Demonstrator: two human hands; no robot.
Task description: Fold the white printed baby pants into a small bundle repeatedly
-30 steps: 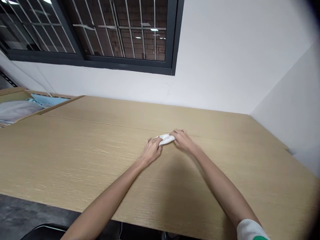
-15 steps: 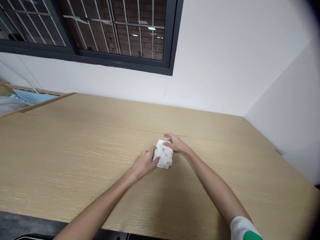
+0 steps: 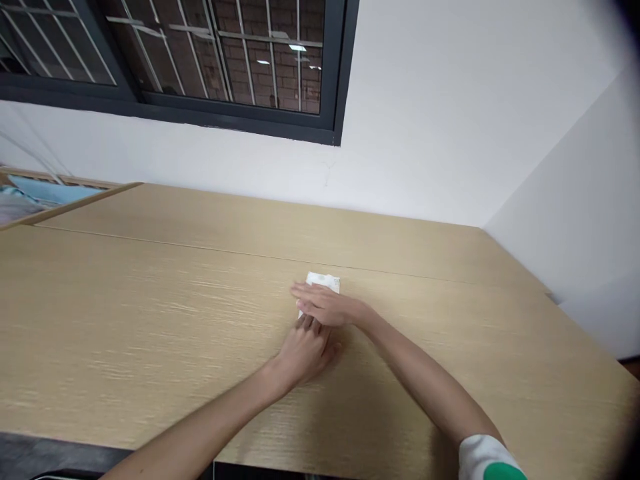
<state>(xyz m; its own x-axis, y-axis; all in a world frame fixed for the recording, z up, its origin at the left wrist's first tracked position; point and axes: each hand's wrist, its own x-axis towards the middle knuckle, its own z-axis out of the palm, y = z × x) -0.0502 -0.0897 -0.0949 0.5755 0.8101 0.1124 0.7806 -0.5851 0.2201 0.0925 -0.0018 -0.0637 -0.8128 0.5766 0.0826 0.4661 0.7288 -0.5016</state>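
Observation:
A small folded white cloth (image 3: 326, 281) with a faint printed pattern lies on the wooden tabletop, mostly covered by my hands. Across it rests my right hand (image 3: 325, 305), flat with its fingers stretched to the left. My left hand (image 3: 306, 348) is just nearer to me, palm down, its fingertips hidden beneath the right hand. The thumb of the left hand points out to the right over the table. How the left fingers meet the cloth cannot be seen.
The light wooden table (image 3: 150, 300) has a seam running across its far part. Behind it stand a white wall (image 3: 415, 120) and a dark-framed barred window (image 3: 270, 120). At the far left, a wooden-edged compartment holds light blue fabric (image 3: 55, 191).
My hands have gone from gripping the cloth's left and upper right edges to lying over it. The right hand moved left and flattened; the left slid nearer, partly under it.

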